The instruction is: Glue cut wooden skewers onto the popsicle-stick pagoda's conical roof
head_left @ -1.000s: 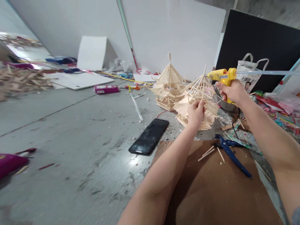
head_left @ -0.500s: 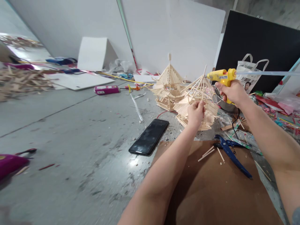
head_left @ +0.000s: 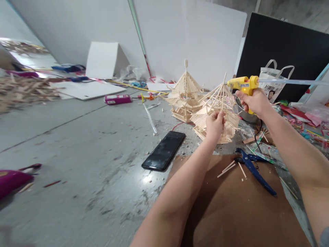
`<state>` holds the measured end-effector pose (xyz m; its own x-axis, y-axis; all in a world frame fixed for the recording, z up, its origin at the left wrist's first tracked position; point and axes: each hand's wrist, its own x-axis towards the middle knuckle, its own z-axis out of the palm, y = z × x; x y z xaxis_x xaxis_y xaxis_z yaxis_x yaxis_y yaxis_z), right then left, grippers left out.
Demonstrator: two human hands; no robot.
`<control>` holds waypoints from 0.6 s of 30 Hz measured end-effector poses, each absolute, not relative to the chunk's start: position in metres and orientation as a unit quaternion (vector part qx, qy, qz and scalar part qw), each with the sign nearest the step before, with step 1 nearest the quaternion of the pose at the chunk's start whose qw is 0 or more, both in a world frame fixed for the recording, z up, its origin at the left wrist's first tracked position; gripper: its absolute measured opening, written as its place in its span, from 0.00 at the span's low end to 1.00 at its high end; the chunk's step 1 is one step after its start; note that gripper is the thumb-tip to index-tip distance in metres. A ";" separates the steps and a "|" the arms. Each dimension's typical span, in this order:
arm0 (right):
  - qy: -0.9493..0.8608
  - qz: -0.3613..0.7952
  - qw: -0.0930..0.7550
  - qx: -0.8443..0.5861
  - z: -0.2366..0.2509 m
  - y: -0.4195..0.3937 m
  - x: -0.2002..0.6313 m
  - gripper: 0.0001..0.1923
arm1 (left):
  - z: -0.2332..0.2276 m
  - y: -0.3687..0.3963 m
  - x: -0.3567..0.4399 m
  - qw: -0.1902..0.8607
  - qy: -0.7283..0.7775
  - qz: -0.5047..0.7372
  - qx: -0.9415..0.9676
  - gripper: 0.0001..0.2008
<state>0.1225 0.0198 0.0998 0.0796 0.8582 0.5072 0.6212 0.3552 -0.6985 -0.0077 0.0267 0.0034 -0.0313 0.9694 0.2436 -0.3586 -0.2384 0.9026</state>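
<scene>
A small pagoda roof model made of wooden sticks (head_left: 226, 128) stands on the grey floor ahead of me. My left hand (head_left: 215, 124) pinches one thin stick of its cone-shaped top. My right hand (head_left: 254, 100) grips a yellow glue gun (head_left: 243, 83), whose nozzle touches the apex where the sticks meet. A clear glue stick pokes out of the gun's back toward the right. A second, finished stick pagoda (head_left: 185, 91) stands just behind and left.
A black phone (head_left: 164, 150) lies on the floor left of a brown cardboard sheet (head_left: 231, 209). Blue cutters (head_left: 253, 168) and loose sticks rest on the cardboard. White boards lean at the back, a white tote bag (head_left: 273, 84) and colourful clutter sit at right.
Almost nothing has moved; both hands hold their places on the stick and the glue gun, and the view has shifted very slightly.
</scene>
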 end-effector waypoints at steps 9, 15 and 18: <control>-0.676 0.120 0.474 -0.552 0.098 0.022 0.127 0.16 | 0.002 0.028 -0.007 0.523 0.319 0.643 0.460 0.10; -0.657 0.161 0.499 -0.542 0.102 0.010 0.125 0.18 | 0.003 0.027 -0.007 0.517 0.326 0.644 0.461 0.10; -0.647 0.191 0.509 -0.534 0.104 0.004 0.124 0.18 | 0.002 0.028 -0.008 0.515 0.333 0.640 0.462 0.10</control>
<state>0.1237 0.0038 0.1035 0.0892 0.8860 0.4551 0.4969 0.3564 -0.7912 -0.0077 0.0279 0.0022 -0.0409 0.9678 0.2482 -0.3513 -0.2465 0.9032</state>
